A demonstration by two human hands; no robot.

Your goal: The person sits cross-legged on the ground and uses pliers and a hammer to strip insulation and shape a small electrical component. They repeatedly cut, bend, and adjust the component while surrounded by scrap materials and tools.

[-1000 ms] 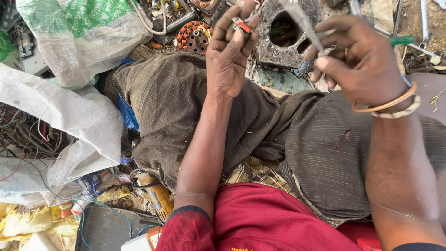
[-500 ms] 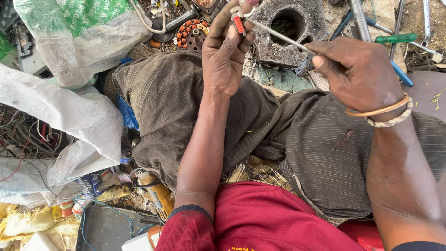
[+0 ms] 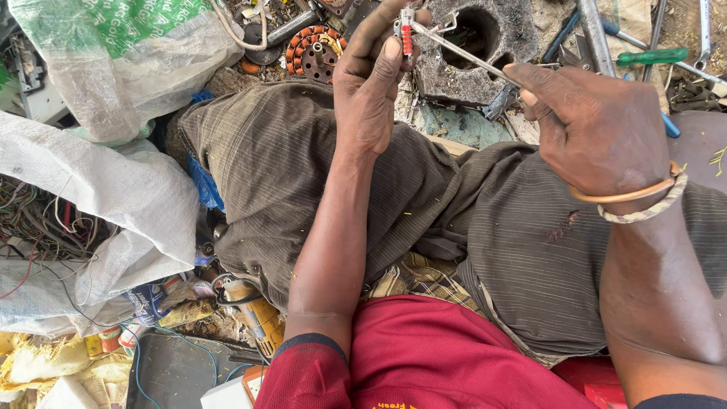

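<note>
Left grip point(image 3: 379, 64) pinched on small red part point(image 3: 407, 36), right grip point(image 3: 583, 125) clamped around thin metal rod point(image 3: 462, 53).

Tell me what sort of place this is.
Probably an informal scrap or repair spot on the ground: a copper-wound motor stator, a sack spilling tangled wires, and loose screwdrivers lie around the seated person.

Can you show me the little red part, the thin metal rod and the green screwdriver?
Red part point(image 3: 406, 39), head view, on its red middle.
Metal rod point(image 3: 462, 54), head view, on the bare shaft between the hands.
Green screwdriver point(image 3: 651, 55), head view, on its handle.
</note>
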